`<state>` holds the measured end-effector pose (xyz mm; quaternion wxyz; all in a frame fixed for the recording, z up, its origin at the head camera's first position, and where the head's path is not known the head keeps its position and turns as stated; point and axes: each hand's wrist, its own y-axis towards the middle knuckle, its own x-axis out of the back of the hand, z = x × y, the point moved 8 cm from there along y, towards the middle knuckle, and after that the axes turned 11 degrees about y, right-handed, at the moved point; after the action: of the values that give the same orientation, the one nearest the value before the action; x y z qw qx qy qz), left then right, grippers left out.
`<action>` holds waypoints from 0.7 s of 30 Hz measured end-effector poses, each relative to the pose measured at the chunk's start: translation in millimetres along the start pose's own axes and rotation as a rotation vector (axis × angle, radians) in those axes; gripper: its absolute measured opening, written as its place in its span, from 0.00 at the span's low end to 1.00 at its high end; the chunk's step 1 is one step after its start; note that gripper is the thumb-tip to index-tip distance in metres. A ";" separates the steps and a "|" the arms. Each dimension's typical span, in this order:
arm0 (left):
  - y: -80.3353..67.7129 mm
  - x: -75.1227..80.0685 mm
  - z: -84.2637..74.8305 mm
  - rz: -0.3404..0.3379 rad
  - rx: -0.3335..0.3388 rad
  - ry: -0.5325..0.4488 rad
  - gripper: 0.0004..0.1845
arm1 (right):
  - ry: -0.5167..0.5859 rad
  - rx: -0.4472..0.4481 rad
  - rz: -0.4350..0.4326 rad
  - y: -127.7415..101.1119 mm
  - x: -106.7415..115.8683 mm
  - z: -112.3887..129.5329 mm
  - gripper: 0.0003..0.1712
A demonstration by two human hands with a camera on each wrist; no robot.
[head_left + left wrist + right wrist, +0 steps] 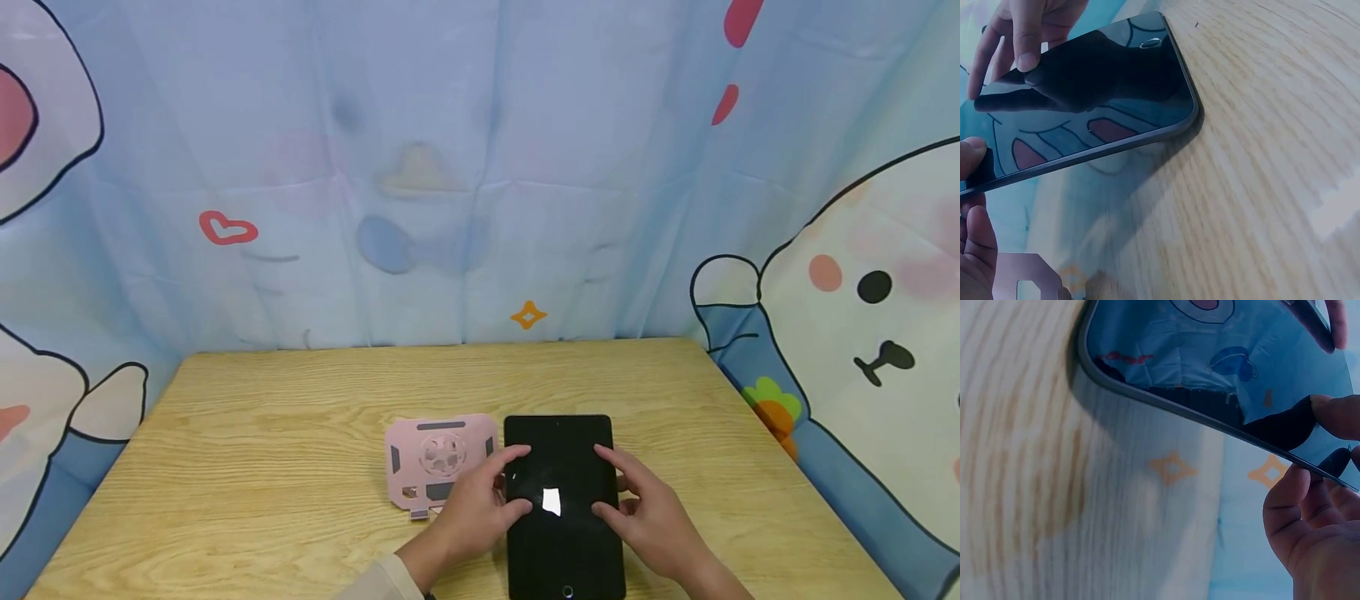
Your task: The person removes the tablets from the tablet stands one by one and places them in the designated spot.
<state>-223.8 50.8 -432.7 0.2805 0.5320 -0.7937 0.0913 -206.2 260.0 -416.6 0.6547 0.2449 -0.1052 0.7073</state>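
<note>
- A black tablet (pixel 564 500) sits near the front edge of the wooden table (pixel 262 467), screen up and dark, with one bright glare patch on the glass.
- The left hand (pixel 480 508) grips the tablet's left edge: its thumb lies on the glass and its fingers curl under the side, as the left wrist view shows.
- The right hand (pixel 648 512) grips the right edge the same way, thumb on top and fingers beneath.
- In both wrist views the tablet's edge stands lifted off the wood, with a shadow under it.
- No brand name, label or writing can be read on the tablet; its glass only mirrors the backdrop's cartoon shapes.
- A pink folding stand (pixel 441 458) lies flat just left of the tablet, beside the left hand; no lettering is legible on it.
- A pale blue cartoon curtain (pixel 465 167) hangs behind the table, printed with a red heart (pixel 227 228) and an orange star (pixel 528 315).
</note>
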 end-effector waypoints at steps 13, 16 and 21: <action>-1.7 -5.6 3.6 0.014 0.004 -0.011 0.31 | 0.033 -0.020 0.021 -3.6 0.4 -8.2 0.40; -1.6 -6.7 4.4 0.017 0.006 -0.006 0.31 | 0.029 -0.028 0.018 -4.0 0.7 -9.3 0.40; -2.6 -7.9 4.6 0.018 -0.001 -0.019 0.31 | 0.057 -0.038 0.034 -4.9 0.1 -11.2 0.40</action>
<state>-220.9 54.0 -441.2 0.2726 0.5253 -0.8012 0.0883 -203.7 265.9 -427.0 0.6499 0.2104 -0.1040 0.7229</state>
